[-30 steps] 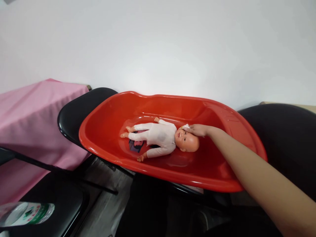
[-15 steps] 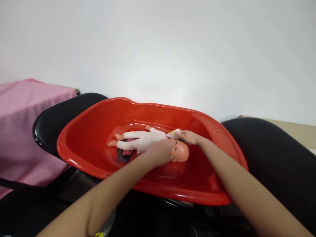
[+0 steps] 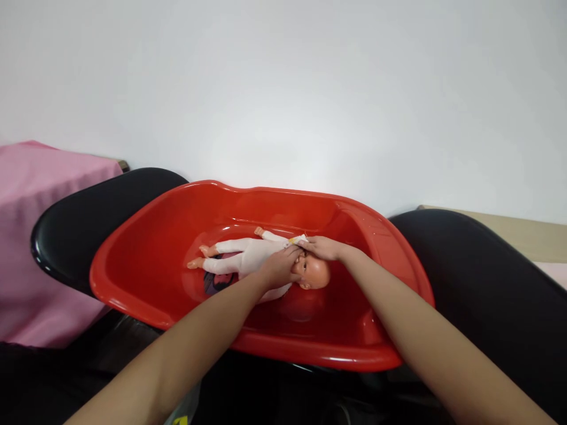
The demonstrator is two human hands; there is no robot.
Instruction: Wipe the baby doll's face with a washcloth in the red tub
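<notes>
A baby doll (image 3: pixel 239 257) in a white suit lies on its back in a red plastic tub (image 3: pixel 310 354), head to the right. My left hand (image 3: pixel 277 268) lies over the doll's chest and neck, fingers curled at its chin. My right hand (image 3: pixel 324 248) rests at the doll's forehead and pinches a small white and yellow piece (image 3: pixel 297 240), a wipe or cloth, against the face. A dark sticker on the tub floor shows beside the doll's legs.
The tub sits across black chairs, one at the left (image 3: pixel 88 218) and one at the right (image 3: pixel 487 283). A pink cloth (image 3: pixel 26 236) covers something at the far left. A white wall stands behind, with a beige surface edge (image 3: pixel 509 230) at the right.
My left arm has come into view and settled on the doll's chest and chin. My right hand stays at the doll's forehead with the small white piece. The view has shifted right, so the tub sits further left.
</notes>
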